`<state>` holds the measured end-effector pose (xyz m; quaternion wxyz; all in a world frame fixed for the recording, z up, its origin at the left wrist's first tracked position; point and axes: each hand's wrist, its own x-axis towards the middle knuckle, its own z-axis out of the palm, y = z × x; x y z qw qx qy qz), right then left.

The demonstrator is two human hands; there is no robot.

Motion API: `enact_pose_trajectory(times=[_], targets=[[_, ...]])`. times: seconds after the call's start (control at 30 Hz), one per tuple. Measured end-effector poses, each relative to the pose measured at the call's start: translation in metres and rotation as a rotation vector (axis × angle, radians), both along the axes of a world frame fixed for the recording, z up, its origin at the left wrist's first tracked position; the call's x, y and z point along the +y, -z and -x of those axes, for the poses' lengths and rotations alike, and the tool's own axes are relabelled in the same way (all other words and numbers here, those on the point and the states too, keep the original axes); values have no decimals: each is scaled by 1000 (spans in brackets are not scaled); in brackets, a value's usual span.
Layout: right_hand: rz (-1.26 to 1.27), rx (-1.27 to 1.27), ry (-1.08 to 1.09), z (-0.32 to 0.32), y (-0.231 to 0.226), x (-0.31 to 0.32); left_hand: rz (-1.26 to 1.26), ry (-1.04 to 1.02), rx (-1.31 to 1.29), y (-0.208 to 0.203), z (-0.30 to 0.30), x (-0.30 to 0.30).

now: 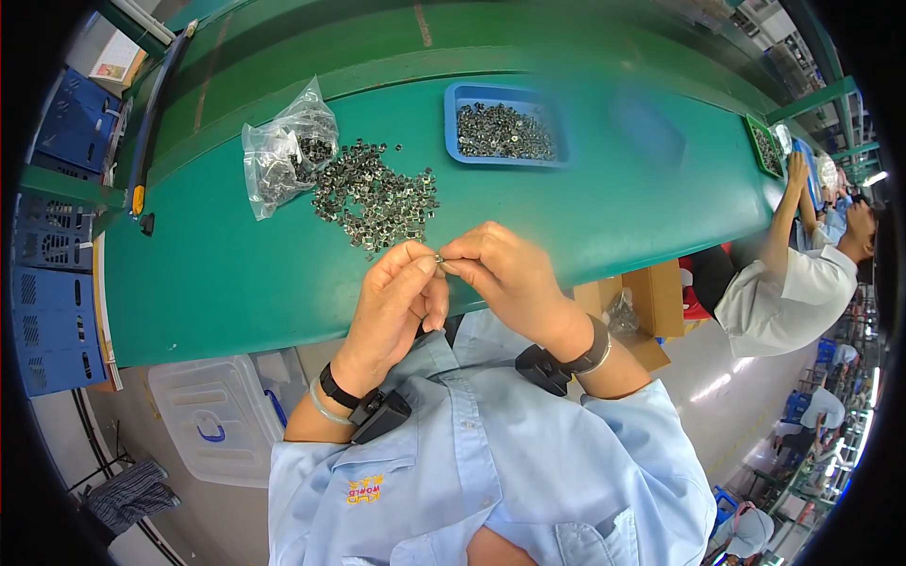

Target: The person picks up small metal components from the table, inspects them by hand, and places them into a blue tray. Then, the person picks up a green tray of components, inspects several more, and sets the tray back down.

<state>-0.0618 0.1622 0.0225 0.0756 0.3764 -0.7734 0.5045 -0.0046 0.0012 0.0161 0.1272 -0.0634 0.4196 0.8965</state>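
My left hand [394, 294] and my right hand [510, 281] meet above the near edge of the green table. Between their fingertips is a small metal part [438, 259], pinched from both sides; its exact shape is too small to make out. Just beyond my hands lies a loose pile of small silvery and dark metal parts [373, 196]. A clear plastic bag [274, 162] with more such parts in it lies open against the pile's left side. Farther off, right of the pile, a blue tray [455, 154] holds many small metal pieces.
The green tabletop [217, 283] runs off to the right, where another person [788, 292] works beside a green tray [751, 132]. Blue crates [57, 321] stand at the left. Below the table are a lidded clear plastic bin [203, 415] and an open cardboard box [658, 297].
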Motion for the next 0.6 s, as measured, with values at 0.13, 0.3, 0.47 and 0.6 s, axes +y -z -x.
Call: enact_pose_trajectory(times=[0.13, 0.3, 0.47, 0.6], targets=[[-20, 12, -7, 2, -1, 3, 66, 21, 49, 0, 0, 0], [-25, 38, 22, 4, 4, 5, 144, -43, 33, -7, 0, 3], [-13, 122, 63, 3, 6, 6, 69, -56, -18, -9, 3, 6], [-34, 151, 75, 1, 5, 7, -23, -18, -45, -5, 5, 5]])
